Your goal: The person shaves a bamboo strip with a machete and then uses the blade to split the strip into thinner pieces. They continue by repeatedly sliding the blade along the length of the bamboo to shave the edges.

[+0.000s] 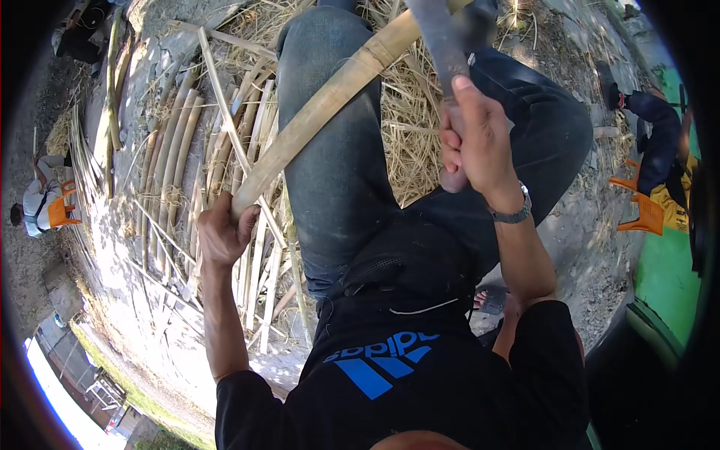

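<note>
My left hand point(224, 228) is closed around the near end of a split bamboo strip point(322, 106), which slants up and to the right across my thigh. In my right hand point(478, 141) is the handle of a machete, its fingers wrapped round it and the thumb along the top. The machete's blade point(436, 37) reaches upward and crosses the bamboo near its far end. The blade's tip lies beyond the top of the view. A watch sits on my right wrist.
Bamboo poles and split strips point(176, 161) lie on the ground at left. Shavings point(409, 139) cover the ground between my legs. People sit on orange chairs at far left and far right point(643, 215). Green sheeting point(670, 277) stands at right.
</note>
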Tool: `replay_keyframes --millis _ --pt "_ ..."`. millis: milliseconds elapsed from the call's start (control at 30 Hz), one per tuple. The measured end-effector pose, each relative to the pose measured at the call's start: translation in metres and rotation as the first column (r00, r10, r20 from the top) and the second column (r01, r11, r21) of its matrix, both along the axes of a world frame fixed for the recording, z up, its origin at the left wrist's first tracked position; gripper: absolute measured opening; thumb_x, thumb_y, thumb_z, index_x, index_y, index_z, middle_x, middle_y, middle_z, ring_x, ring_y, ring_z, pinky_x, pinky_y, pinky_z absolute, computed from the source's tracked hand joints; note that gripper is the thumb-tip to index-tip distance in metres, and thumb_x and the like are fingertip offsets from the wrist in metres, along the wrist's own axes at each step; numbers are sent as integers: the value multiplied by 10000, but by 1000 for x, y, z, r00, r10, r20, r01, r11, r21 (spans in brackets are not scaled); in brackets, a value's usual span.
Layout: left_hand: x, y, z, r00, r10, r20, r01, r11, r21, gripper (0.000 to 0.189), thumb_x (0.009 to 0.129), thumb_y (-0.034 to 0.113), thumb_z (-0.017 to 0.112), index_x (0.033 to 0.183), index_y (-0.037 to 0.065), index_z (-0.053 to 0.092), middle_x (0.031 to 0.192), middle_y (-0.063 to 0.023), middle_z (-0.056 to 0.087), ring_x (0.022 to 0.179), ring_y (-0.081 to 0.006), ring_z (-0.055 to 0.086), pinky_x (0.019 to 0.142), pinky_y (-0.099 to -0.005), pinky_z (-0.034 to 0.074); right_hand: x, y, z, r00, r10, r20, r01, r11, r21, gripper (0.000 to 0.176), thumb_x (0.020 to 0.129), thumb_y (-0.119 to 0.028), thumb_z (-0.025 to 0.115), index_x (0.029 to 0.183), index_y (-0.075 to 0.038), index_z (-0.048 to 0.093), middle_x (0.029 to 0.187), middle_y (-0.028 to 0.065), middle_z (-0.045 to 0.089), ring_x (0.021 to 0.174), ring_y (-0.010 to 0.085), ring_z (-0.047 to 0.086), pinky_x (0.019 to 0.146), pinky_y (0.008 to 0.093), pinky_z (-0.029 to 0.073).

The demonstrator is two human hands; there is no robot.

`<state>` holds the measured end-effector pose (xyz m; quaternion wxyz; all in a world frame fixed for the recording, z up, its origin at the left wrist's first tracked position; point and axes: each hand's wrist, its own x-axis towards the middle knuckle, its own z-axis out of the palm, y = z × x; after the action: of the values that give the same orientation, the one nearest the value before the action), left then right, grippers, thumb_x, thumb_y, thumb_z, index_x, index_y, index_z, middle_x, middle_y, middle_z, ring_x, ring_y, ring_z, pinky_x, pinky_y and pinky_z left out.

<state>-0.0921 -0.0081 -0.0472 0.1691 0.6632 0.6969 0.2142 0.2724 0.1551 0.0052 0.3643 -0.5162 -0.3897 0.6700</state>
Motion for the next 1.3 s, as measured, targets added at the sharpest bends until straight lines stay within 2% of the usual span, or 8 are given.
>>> replay_keyframes --millis 133,267,367,500,633,733,900,1300 --pt "6 10 -2 998 -37 47 33 996 88 545 954 505 684 778 23 504 507 -150 413 434 -334 426 451 -390 368 -29 -43 -27 854 346 388 -473 827 304 560 1048 -388 577 626 -29 497 529 6 469 495 121 435 499 316 384" --pt "-6 -2 -4 999 -2 -39 4 999 43 509 925 459 744 779 43 489 534 -151 484 462 -371 539 451 -430 404 -14 0 5 988 -3 154 -14 994 108 521 1045 -388 586 689 -13 521 522 37 440 525 122 440 517 348 384" --pt "-1 1 -1 992 28 -119 -21 998 61 526 905 479 762 766 56 482 534 -137 500 455 -349 545 446 -426 410 -7 5 7 975 -56 216 29 991 127 513 1053 -399 568 704 -26 527 518 14 424 484 103 416 468 328 361" --pt "-2 -7 -3 983 46 -178 -17 987 162 522 886 481 782 757 75 481 518 -115 504 445 -325 554 438 -410 417 -3 -18 -33 951 97 292 -217 885 412 515 1072 -412 523 690 -66 529 563 -41 461 410 50 406 382 258 327" --pt "1 -9 1 971 81 -223 -51 990 134 528 853 479 819 753 83 485 507 -88 519 431 -270 573 427 -394 418 6 9 0 991 -77 110 70 995 70 505 1072 -371 530 691 -40 554 536 -28 456 455 75 439 459 278 364" --pt "-2 -4 6 963 75 -259 -28 983 183 527 842 480 828 749 88 488 505 -82 520 425 -265 569 421 -393 414 -20 -30 -21 972 99 212 -153 955 255 552 1079 -417 497 662 -57 524 525 -22 464 412 59 424 390 264 346" --pt "6 -13 17 961 103 -256 -77 991 112 532 799 443 870 754 86 478 525 -99 557 459 -295 597 433 -407 429 4 5 -12 998 -48 -33 49 997 51 520 1074 -405 513 687 -58 517 517 -19 472 383 60 440 370 253 354" --pt "7 -6 19 939 142 -313 -93 982 165 539 747 414 914 727 88 484 521 -90 572 447 -272 594 436 -395 447 -19 -26 -18 979 177 97 -189 974 124 566 1069 -466 505 693 -42 511 522 -3 447 374 79 434 351 261 337"
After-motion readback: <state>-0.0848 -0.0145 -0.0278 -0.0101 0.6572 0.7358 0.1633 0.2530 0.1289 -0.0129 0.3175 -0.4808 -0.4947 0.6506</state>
